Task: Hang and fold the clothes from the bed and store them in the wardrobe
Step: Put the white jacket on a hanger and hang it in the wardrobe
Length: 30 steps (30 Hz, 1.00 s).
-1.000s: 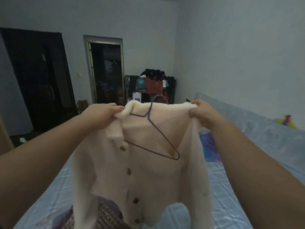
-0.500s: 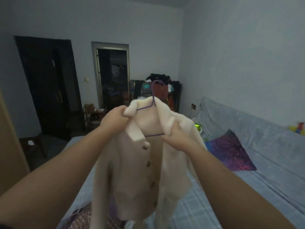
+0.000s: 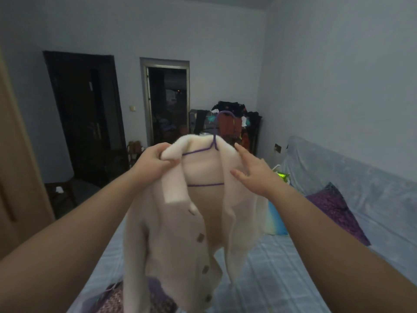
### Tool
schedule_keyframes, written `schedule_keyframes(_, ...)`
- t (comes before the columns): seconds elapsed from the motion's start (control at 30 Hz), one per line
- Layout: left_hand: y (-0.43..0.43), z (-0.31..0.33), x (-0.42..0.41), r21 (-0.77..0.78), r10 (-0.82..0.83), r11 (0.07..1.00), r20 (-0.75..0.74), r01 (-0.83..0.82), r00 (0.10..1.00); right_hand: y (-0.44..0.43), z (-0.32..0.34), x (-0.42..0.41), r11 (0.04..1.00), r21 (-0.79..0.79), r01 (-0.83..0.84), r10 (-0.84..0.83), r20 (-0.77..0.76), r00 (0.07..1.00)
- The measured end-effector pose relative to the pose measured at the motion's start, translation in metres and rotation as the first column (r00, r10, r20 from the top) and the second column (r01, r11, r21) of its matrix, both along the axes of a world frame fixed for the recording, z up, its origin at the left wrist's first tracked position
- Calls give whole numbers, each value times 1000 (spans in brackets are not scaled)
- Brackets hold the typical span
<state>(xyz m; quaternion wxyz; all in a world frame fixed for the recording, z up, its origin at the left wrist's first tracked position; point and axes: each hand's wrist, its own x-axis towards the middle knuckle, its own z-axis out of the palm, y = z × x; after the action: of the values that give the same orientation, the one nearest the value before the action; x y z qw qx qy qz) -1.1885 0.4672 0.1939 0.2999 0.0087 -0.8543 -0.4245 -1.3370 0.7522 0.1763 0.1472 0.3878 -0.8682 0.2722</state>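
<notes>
The right hand (image 3: 252, 172) has let go of the cardigan (image 3: 176, 233) front it pinched half a second ago and now lies open, and the whole garment sits lower and nearer in view. On the left, the left hand (image 3: 155, 159) clenches the cardigan's left shoulder just under the collar, fingers and thumb bunching the cloth, so the cream garment hangs down and to the right of that grip, its buttoned front falling over the bed (image 3: 282, 279). The purple hanger (image 3: 214, 143) is inside the neck, with its hook rising above the collar and its bottom bar crossing the open front between the lapels. To the right, the right hand's straight, spread fingers (image 3: 237, 147) are beside the cardigan's right shoulder; whether they touch the cloth cannot be told. Below the hem a patterned cloth (image 3: 117, 299) lies on the bed, and a purple pillow (image 3: 338, 213) leans at the far right.
</notes>
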Motion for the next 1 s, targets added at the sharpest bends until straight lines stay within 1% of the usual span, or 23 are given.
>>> schedule_keyframes(0.07,-4,1,8,-11,-35,999,35,35,999,-9,3,-1,999,13,-33,32,83,996)
schedule_keyframes(0.13,-10,3,14,-35,-51,998,96,55,994,-21,-2,-2,996,-24,-88,90,138,986)
schedule_keyframes(0.2,-17,9,19,-43,-16,999,208,25,978,-35,-10,-2,991,-72,-115,124,134,983)
schedule_keyframes(0.27,-25,14,22,-74,49,997,317,-26,947,-48,-16,-1,990,-107,-96,107,102,989)
schedule_keyframes(0.3,-28,14,23,-93,76,995,340,-47,937,-54,-19,0,991,-113,-77,88,93,992)
schedule_keyframes(0.37,-30,9,23,-94,131,990,312,-107,941,-67,-24,1,993,-110,-49,61,105,993)
schedule_keyframes(0.47,-34,0,22,-137,259,962,174,-237,950,-83,-33,1,993,-93,-75,92,187,978)
schedule_keyframes(0.57,-39,-5,22,-187,306,941,105,-283,946,-92,-40,0,992,-44,-119,127,269,955)
schedule_keyframes(0.63,-38,-5,21,-196,307,937,76,-288,949,-94,-43,-2,993,-12,-119,118,268,956)
schedule_keyframes(0.77,-31,-2,14,-274,325,911,15,-309,946,-96,-49,-4,994,20,-106,100,202,974)
schedule_keyframes(0.83,-25,4,9,-298,334,902,21,-313,942,-97,-52,-3,994,8,-106,103,166,981)
schedule_keyframes(0.93,-11,7,3,-386,334,882,110,-270,936,-100,-57,-3,997,0,-83,82,111,990)
schedule_keyframes(0.97,-7,6,2,-391,310,891,154,-230,938,-100,-57,-5,997,-31,-71,74,99,992)
schedule_keyframes(1.0,-3,4,3,-352,267,917,197,-186,943,-99,-57,-7,996,-73,-59,66,92,994)
